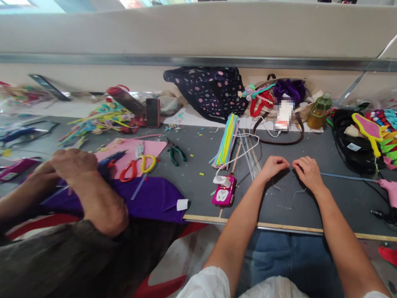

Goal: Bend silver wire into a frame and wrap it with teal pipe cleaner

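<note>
A thin wire [290, 207], bent into several angles, hangs between my hands just over the grey table. My left hand [275, 166] has its fingertips pinched together at one side of it. Close by on the right, my right hand [307, 170] pinches the other side, the two sets of fingertips almost meeting. The exact grip points on the wire are too small to make out. A narrow blue strip [344, 177] runs along the table from behind my right wrist. Left of my left hand lie a bundle of straight thin wires [250, 155] and a bundle of coloured pipe cleaners [228, 142].
A magenta power socket [228, 194] with a white plug stands left of my forearm. Green-handled pliers [176, 152] and scissors [139, 159] lie farther left, beside a co-worker's hands [74, 165] and purple cloth [149, 198]. A pink glue gun [389, 190] is at right.
</note>
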`<state>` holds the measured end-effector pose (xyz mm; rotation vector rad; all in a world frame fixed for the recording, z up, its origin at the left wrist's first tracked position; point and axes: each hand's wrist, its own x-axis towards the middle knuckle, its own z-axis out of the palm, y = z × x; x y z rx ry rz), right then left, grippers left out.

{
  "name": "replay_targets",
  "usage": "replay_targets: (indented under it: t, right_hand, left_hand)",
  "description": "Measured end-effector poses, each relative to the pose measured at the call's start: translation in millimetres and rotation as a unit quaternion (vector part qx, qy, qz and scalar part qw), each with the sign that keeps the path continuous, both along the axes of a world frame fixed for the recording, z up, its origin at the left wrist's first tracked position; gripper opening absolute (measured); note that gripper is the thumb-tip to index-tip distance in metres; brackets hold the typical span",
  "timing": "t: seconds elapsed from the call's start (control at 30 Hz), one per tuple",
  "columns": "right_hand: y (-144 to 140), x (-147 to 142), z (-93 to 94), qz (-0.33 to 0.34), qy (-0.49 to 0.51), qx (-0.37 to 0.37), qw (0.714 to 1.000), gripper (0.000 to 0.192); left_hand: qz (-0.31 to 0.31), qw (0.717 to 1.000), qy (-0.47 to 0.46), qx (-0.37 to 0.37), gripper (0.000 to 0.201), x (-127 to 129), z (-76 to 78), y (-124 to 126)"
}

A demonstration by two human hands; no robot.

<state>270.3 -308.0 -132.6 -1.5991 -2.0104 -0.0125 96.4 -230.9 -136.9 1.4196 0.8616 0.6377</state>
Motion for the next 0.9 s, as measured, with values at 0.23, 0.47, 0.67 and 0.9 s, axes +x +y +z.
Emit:
replay_targets:
  t: [0.23,0.47,0.67,0.9]
  right_hand:
    - [1,15,0.3,-0.075,0.151,0.047,0.985,0.023]
    - [1,17,-2.9,-0.042,0.141,0.023,0.989,0.017]
    - [2,8,-4.4,-0.011,0.048,0.009,0.999,0.016]
    - [2,9,-0.5,-0.002,0.022,0.004,1.000,0.018]
  left_hand:
    - [0.016,0.999,0.013,-0.034,0.023,0,1.9,1]
    - [0.014,0.999,0.001,-0.035,0.022,-1,4.0,0]
    - [0.001,0.999,0.005,-0.035,0.023,-1,6.0,-1]
    - [-0.024,0.999,-0.011,-0.047,0.032,0,1.7,0]
